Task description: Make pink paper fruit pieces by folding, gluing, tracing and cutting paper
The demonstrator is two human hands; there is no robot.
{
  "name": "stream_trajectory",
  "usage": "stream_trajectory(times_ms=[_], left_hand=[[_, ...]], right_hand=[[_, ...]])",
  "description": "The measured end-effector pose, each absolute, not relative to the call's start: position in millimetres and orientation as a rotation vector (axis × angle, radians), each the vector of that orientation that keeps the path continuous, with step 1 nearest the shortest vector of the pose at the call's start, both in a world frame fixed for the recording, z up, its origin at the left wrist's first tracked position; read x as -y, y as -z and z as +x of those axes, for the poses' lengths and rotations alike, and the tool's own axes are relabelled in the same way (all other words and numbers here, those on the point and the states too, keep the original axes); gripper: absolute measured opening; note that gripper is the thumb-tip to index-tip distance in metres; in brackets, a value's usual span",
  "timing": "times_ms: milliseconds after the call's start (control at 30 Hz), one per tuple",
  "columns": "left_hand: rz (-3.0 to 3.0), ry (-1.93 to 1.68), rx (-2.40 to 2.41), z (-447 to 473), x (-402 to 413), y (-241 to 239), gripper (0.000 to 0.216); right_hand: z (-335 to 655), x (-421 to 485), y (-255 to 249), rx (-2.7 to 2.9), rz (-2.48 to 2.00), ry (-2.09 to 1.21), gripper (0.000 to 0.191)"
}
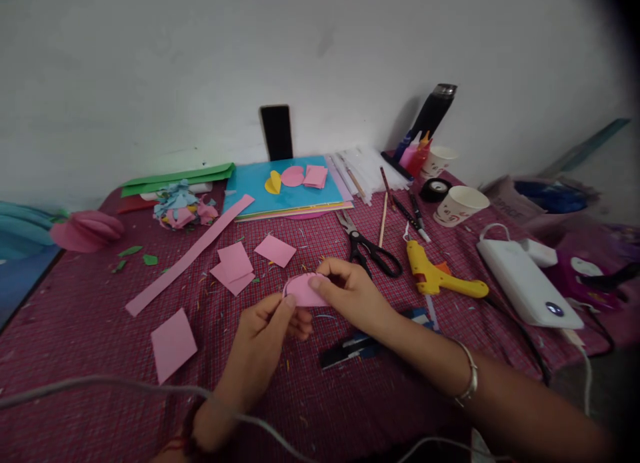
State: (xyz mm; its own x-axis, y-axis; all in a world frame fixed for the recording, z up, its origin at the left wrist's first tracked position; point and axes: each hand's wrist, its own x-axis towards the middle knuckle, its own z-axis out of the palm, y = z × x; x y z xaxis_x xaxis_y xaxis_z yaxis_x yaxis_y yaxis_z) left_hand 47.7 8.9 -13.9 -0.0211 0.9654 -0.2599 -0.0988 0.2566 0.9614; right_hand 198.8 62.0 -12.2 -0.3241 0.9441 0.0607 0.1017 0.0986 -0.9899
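Both hands pinch a small rounded pink paper piece (303, 290) just above the red checked cloth (100, 343). My left hand (267, 330) grips its lower left edge with thumb and fingers. Fingers of my right hand (350, 293) are closed over its right side. A silver bangle (469, 382) sits on the right wrist. Loose pink paper squares (233, 266) and a long pink paper strip (190, 255) lie on the cloth to the left.
Black scissors (369, 246), a yellow glue gun (435, 275), a white power bank (525, 283), paper cups (457, 204), pens, coloured paper sheets (285, 186), a phone (277, 132) against the wall and a black flask (433, 111) surround the hands. A grey cable (125, 386) crosses the front.
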Motion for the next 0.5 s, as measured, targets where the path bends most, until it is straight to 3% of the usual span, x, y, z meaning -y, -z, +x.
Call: stream_trajectory(times_ms=[500], left_hand=[[0.684, -1.164, -1.245, 46.6, -13.0, 15.0, 0.025]], right_hand=[[208.9, -72.3, 19.4, 1.408, -1.030, -1.607, 0.029]])
